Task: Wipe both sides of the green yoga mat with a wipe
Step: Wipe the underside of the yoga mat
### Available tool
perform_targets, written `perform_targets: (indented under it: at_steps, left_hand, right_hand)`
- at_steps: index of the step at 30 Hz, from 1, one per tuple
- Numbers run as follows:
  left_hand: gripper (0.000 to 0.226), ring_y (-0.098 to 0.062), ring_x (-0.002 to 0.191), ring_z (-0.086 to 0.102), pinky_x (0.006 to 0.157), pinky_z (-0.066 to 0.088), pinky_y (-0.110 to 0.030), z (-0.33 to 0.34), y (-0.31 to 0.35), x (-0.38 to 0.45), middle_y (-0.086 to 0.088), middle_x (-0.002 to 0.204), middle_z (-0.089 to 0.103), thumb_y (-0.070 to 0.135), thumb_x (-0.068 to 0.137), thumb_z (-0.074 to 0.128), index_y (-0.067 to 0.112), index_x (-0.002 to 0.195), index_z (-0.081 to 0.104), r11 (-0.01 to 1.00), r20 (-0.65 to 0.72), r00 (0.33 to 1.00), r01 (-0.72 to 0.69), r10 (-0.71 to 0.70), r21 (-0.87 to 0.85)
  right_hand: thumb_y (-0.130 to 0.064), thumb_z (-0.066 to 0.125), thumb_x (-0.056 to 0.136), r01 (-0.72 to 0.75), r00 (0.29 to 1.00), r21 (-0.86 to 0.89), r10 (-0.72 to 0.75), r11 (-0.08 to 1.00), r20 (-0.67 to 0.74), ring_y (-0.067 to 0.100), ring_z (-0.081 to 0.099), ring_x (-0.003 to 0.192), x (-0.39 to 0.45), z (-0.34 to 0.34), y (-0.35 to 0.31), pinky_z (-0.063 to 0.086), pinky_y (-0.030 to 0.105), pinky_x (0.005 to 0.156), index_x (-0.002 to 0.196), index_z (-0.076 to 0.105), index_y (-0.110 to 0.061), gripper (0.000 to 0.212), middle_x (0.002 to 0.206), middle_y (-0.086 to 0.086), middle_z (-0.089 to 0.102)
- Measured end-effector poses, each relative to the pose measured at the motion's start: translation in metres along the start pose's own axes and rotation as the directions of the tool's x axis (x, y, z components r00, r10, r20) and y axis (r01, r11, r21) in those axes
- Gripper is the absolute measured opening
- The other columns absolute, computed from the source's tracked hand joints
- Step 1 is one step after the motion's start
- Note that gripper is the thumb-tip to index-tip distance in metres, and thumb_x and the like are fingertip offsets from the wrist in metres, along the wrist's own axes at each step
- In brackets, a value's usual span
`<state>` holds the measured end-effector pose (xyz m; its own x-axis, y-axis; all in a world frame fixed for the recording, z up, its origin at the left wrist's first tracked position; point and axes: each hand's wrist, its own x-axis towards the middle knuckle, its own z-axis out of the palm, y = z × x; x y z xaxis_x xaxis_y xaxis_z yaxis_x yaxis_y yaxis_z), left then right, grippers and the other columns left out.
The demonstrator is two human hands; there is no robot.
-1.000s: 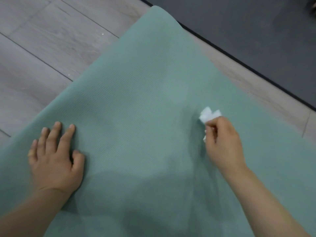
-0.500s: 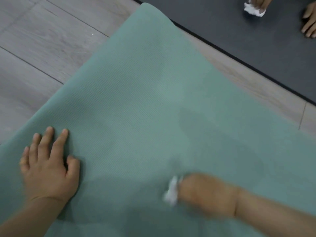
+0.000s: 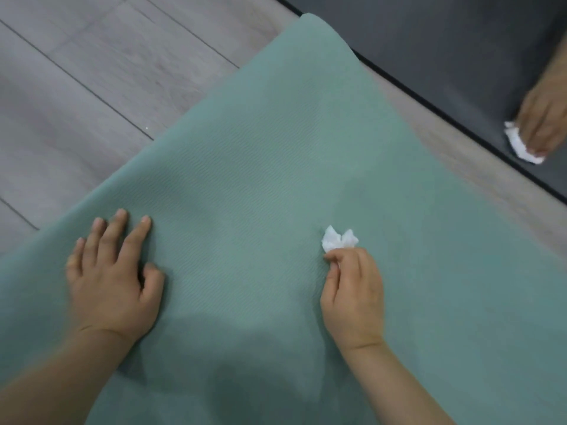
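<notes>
Green yoga mat [image 3: 276, 167]: lies flat on the floor and fills most of the head view, running from the near edge up to a rounded far corner at top centre; its surface shows a fine ribbed texture, with a darker patch on the near part between the two forearms.
Wipe [image 3: 339, 239]: a small crumpled white wad resting on the mat right of centre, its two loose lobes sticking out beyond the fingertips that hold it.
Right hand [image 3: 352, 292]: back of the hand up, fingers curled, thumb and fingers pinching the near end of the wipe and holding it against the mat; the forearm runs off toward the lower right.
Left hand [image 3: 113, 277]: laid palm down on the mat left of centre, fingers straight and slightly spread, thumb out to the side, pressing on the surface near the mat's left edge; well apart from the right hand.
Floor [image 3: 92, 87]: pale grey wood-look planks with dark seams, visible at upper left of the mat and as a narrow strip along its right side.
Dark mat [image 3: 445, 50]: a dark grey mat at upper right, parallel to the green one and separated from it by the strip of floor.
Second person's hand [image 3: 543, 121]: at the right edge, over the dark mat, somewhat blurred, touching a second white wad [image 3: 521, 145] that lies on that mat.
</notes>
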<state>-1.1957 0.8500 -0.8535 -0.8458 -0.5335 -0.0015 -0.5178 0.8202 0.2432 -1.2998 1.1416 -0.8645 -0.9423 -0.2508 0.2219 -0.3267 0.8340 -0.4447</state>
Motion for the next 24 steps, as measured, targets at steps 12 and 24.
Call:
perform_targets:
  at_steps: [12, 24]
  left_hand:
    - [0.066, -0.034, 0.143, 0.031, 0.120, 0.018, -0.050, -0.007, 0.006, 0.000, -0.011, 0.153, 0.040, 0.033, 0.079, 0.035, 0.018, 0.142, 0.049, 1.000, -0.001, 1.000, 0.012, -0.012, 0.007]
    - [0.071, -0.032, 0.141, 0.030, 0.113, 0.029, -0.048, -0.089, 0.004, 0.029, -0.005, 0.158, 0.025, 0.032, 0.088, 0.060, 0.020, 0.151, 0.027, 0.946, 0.361, 0.898, 0.151, -0.253, 0.287]
  right_hand:
    - [-0.017, 0.041, 0.082, 0.100, 0.993, 0.013, -0.100, 0.995, 0.059, 0.029, 0.049, 0.078, 0.009, 0.000, 0.004, 0.036, 0.038, 0.070, 0.088, 0.055, -0.015, 0.016, 0.083, 0.006, 0.054]
    - [-0.018, 0.041, 0.079, 0.080, 0.988, -0.065, -0.071, 0.995, 0.134, 0.033, 0.051, 0.080, 0.013, -0.007, -0.003, 0.035, 0.040, 0.068, 0.086, 0.056, -0.015, 0.016, 0.086, 0.011, 0.053]
